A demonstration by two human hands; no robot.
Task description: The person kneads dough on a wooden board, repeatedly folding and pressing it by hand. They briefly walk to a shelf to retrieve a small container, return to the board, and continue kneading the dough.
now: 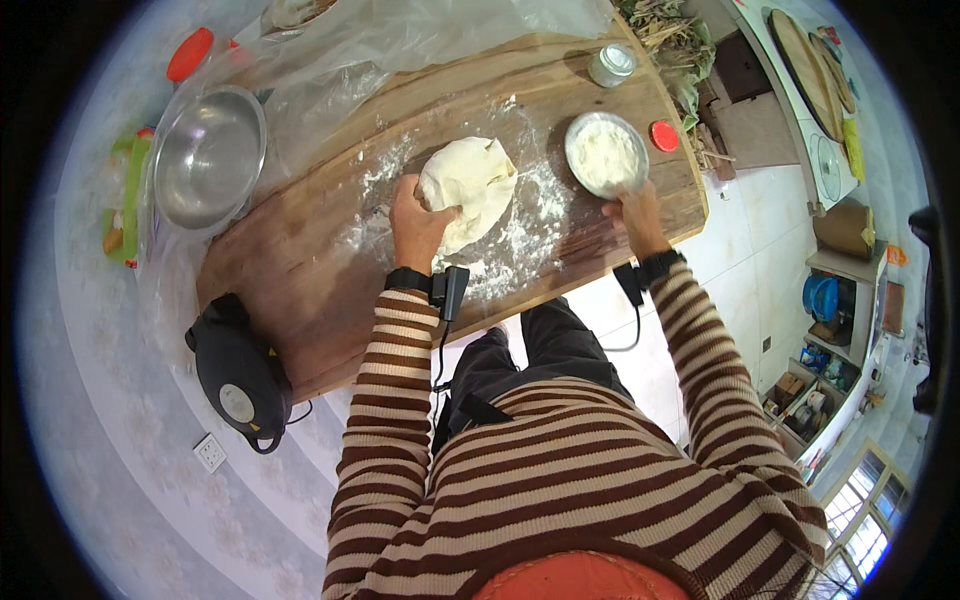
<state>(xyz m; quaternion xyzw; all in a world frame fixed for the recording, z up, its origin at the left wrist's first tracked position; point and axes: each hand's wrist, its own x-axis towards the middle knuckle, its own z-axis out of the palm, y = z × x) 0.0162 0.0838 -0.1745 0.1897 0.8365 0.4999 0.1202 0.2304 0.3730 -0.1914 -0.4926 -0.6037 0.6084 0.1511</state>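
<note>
A large lump of pale dough (pixel 474 187) lies on the floured wooden board (pixel 315 240). My left hand (pixel 421 223) grips the dough's near left edge, thumb on top and the other fingers mostly hidden. To the right stands a round metal bowl (pixel 604 152) of white flour. My right hand (pixel 634 214) is at the bowl's near rim, its fingertips partly hidden there; whether it grips the rim or reaches inside is unclear. Loose flour is scattered between the dough and the bowl.
A glass jar (pixel 612 66) and a red lid (pixel 664 136) are beyond and beside the flour bowl. At left are a big steel basin (pixel 210 157), clear plastic sheeting (pixel 330 82) and a black electric appliance (pixel 241 375). The board's near edge faces my legs.
</note>
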